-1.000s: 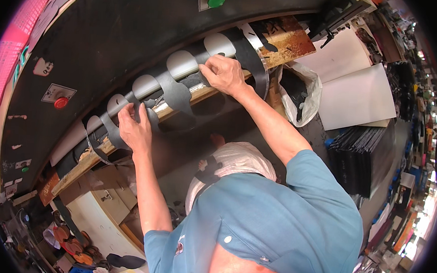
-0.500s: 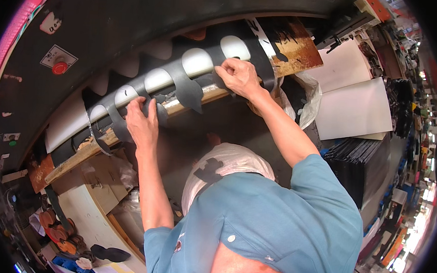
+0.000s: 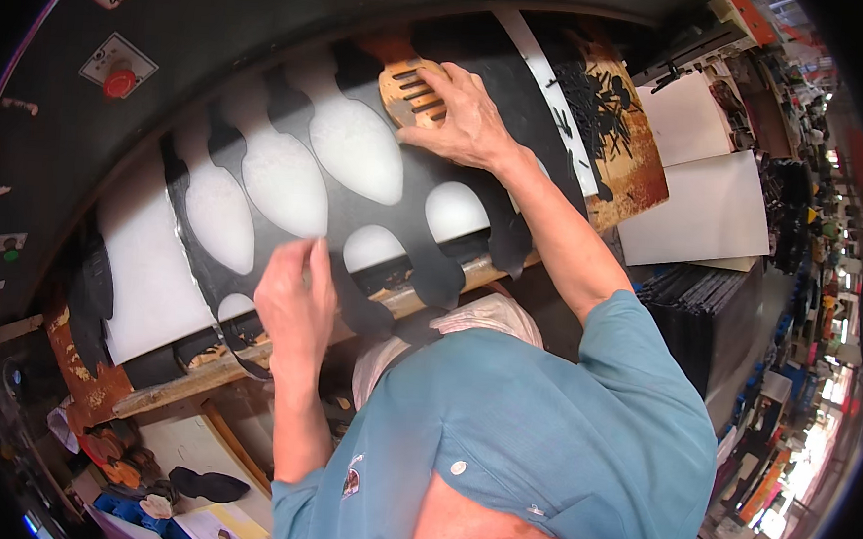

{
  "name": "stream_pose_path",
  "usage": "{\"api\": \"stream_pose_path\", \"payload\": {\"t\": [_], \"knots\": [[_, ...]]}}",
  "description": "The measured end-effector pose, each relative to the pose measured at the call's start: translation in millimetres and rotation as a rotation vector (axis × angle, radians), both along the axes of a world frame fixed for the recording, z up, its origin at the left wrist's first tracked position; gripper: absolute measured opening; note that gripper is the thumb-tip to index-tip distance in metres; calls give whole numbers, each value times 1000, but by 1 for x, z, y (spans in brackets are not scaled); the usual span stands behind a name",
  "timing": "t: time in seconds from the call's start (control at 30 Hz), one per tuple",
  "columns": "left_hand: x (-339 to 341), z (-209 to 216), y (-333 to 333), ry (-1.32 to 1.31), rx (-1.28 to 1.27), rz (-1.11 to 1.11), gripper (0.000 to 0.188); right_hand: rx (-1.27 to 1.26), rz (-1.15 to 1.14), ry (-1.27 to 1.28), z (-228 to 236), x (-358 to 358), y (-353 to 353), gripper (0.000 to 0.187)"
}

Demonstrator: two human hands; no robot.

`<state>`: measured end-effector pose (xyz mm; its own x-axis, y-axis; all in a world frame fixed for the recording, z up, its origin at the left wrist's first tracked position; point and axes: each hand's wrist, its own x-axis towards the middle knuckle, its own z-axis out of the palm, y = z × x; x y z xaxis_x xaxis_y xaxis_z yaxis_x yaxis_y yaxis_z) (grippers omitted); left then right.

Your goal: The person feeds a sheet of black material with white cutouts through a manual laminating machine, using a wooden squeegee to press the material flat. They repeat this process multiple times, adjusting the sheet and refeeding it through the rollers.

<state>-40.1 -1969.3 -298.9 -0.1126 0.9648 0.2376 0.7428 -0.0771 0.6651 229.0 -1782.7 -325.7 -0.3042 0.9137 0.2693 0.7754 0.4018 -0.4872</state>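
Observation:
A black sheet (image 3: 350,227) with several sole-shaped cut-outs lies over a white board (image 3: 149,282) on the bench. White shows through the holes, and strips of the sheet hang over the front edge. My right hand (image 3: 468,124) grips a wooden, sole-shaped cutting die (image 3: 404,88) with dark slots, thumb at its near end and fingers over its far side. The die rests on the sheet, its far end under the dark machine. My left hand (image 3: 296,296), slightly blurred, is closed at the near tip of a cut-out; what its fingers hold, if anything, is hidden.
The dark machine body (image 3: 200,18) arches over the far side, with a red button (image 3: 119,82) at left. Black scraps (image 3: 600,107) lie on a worn board at right. Beyond stand white sheets (image 3: 702,207) and a stack of black sheets (image 3: 686,315). A wooden rail (image 3: 178,382) edges the bench.
The black sheet and board have come nearer, exposing whole cut-outs. My right hand has moved from the sheet's edge to the die; my left hand has shifted slightly nearer and right, its fingers closing.

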Motion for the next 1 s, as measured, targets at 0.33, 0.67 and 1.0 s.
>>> {"api": "stream_pose_path", "payload": {"t": [0.33,0.67,1.0], "knots": [[65,-56,183,173,209,-276,42,-92,78,89,19,5,29,85],[120,-17,163,-238,98,-323,63,-631,194,1051,24,52,41,79],[118,-31,161,-784,-244,-251,17,-634,177,1084,23,54,39,84]]}}
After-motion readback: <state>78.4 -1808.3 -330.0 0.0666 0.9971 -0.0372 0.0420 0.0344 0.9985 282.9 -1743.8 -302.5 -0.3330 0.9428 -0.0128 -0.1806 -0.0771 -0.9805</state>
